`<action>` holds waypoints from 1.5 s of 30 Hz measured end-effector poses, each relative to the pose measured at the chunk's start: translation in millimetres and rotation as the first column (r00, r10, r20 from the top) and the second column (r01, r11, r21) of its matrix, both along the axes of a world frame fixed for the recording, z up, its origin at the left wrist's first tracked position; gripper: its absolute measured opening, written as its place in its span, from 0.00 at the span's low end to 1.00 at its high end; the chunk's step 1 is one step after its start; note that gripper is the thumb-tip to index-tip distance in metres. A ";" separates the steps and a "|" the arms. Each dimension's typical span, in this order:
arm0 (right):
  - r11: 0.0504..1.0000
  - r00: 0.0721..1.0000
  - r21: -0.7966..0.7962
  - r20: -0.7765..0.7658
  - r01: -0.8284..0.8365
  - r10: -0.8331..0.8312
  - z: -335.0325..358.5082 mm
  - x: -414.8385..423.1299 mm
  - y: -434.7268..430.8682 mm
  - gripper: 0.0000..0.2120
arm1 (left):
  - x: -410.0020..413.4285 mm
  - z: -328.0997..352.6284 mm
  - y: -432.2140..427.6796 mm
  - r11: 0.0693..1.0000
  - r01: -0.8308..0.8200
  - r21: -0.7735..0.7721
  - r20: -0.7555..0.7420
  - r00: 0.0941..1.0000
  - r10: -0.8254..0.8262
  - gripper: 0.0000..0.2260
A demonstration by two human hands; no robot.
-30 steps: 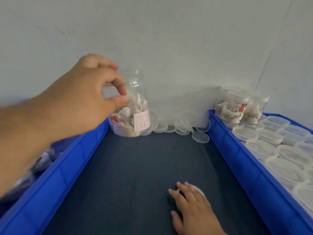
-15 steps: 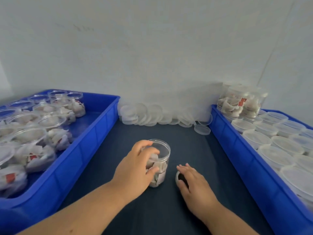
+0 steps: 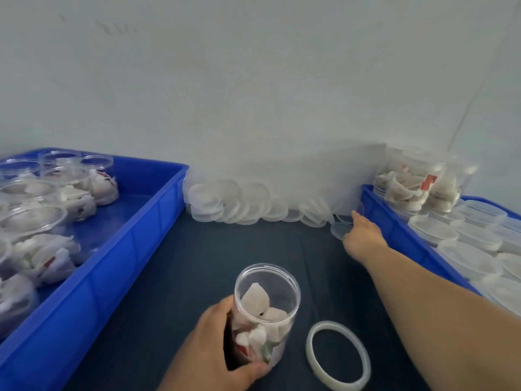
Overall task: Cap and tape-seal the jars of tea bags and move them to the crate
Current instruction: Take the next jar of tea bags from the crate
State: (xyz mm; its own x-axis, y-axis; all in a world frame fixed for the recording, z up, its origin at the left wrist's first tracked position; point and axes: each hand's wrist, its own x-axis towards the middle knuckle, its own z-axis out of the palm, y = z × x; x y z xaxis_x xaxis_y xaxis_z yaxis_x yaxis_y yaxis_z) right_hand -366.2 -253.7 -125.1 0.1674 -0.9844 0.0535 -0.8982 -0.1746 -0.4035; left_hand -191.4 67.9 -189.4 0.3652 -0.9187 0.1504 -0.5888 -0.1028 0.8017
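Right hand point(image 3: 362, 238) has left the tape roll point(image 3: 338, 355) and reached far forward. Its fingers are stretched onto a loose lid point(image 3: 339, 230), no grip visible yet. Left hand point(image 3: 217, 348) wraps the uncapped jar point(image 3: 265, 306), tape just to its right. Capping likely next.

Clear glossy plastic jar point(image 3: 267, 311), translucent tape ring point(image 3: 337, 359), matt dark cloth point(image 3: 253, 249), glossy blue plastic crates point(image 3: 112, 263).
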 end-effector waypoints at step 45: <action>0.970 0.920 -0.002 0.318 -0.242 0.230 -0.9 -25.3 157.3 0.32 | 0.3 -8.5 5.4 0.996 0.070 -0.063 -0.023 0.997 -0.072 0.38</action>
State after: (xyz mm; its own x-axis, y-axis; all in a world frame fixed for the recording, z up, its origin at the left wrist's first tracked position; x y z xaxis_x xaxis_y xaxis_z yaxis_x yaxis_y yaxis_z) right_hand -391.5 -96.4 -126.0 0.3754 -0.9208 0.1060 -0.6590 -0.3456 -0.6680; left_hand -191.1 73.2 -197.9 0.3038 -0.9316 0.1997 -0.5720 -0.0107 0.8202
